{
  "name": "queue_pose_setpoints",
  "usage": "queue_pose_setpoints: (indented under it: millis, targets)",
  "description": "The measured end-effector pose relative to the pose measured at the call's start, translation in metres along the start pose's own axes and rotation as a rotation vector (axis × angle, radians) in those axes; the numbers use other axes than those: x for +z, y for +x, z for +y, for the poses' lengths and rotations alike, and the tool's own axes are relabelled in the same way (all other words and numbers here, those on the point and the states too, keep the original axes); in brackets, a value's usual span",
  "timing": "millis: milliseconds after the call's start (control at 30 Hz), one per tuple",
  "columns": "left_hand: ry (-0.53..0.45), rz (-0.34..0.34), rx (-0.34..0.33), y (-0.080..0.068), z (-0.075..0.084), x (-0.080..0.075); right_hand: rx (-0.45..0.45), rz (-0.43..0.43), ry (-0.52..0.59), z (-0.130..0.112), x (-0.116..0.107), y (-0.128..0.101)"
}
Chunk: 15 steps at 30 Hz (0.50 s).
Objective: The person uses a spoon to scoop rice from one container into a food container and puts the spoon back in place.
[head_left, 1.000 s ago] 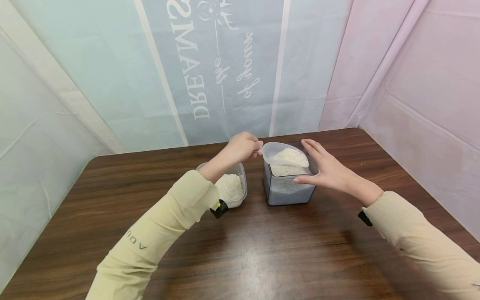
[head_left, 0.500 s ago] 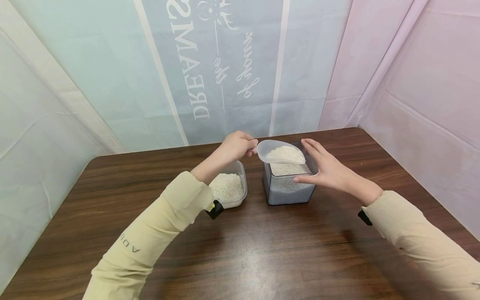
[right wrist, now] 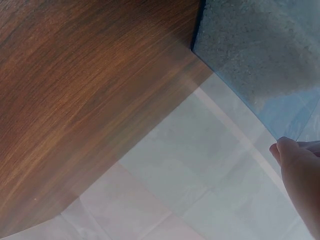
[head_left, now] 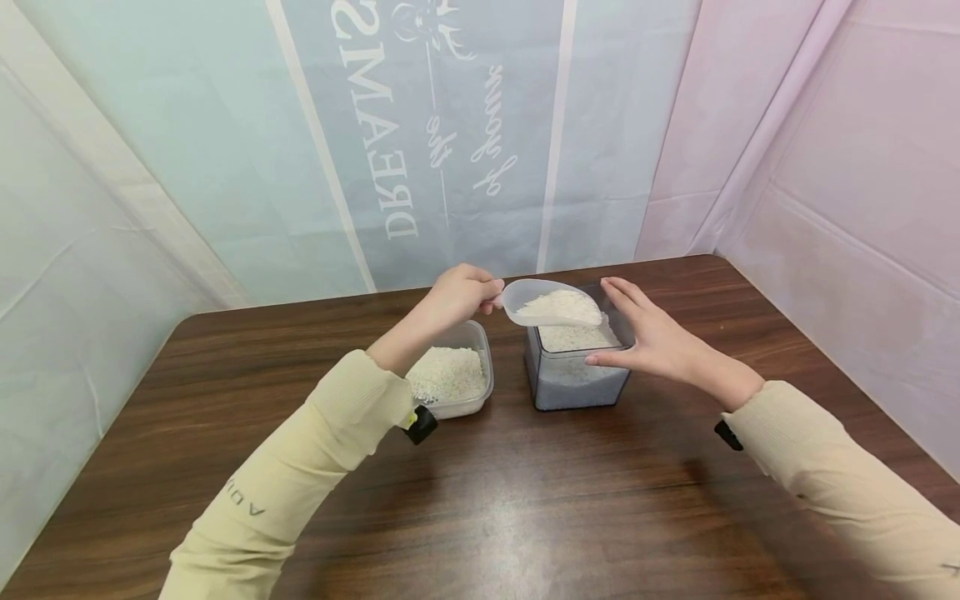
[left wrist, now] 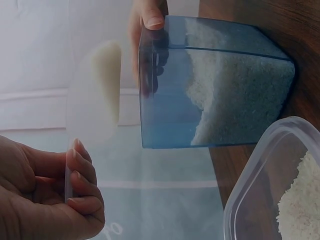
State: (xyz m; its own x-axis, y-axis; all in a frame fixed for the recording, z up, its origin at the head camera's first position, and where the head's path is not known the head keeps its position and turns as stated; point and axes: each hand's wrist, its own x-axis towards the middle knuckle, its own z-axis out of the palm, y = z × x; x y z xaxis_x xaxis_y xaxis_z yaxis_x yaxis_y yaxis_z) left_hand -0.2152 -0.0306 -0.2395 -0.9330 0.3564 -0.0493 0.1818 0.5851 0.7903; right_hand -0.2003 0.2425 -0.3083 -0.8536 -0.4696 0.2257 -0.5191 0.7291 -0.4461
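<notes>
In the head view my left hand (head_left: 459, 298) pinches the handle of a translucent plastic scoop (head_left: 517, 302). The scoop carries a heap of white rice (head_left: 564, 308) and hangs above a clear blue-grey rice container (head_left: 576, 392), apart from my other hand. My right hand (head_left: 660, 340) holds that container at its right side near the rim, thumb towards the front and fingers towards the back. Rice fills part of the container, as the left wrist view shows through its wall. A shallow clear plastic box (head_left: 487, 385) with rice stands left of it, partly hidden by my left forearm.
All of this stands on a dark wooden table (head_left: 510, 500). A printed cloth (head_left: 465, 167) hangs behind its far edge, and pale cloth walls (head_left: 847, 208) rise at the sides.
My left hand has drawn the loaded scoop leftwards, away from my right hand. More of the shallow box now shows. My right hand and the rice container have stayed put.
</notes>
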Motion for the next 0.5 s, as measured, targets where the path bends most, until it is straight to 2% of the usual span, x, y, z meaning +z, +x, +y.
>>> queue_pose_setpoints:
  millis: [200,500]
  targets:
    - [-0.022,0.017,-0.028,-0.004,-0.004,-0.004,0.009,0.002,-0.007,0.0,0.001,0.0]
    - [-0.11,0.04,-0.046,-0.012,-0.013,-0.009,-0.006,0.012,-0.011,0.001,0.002,0.0]
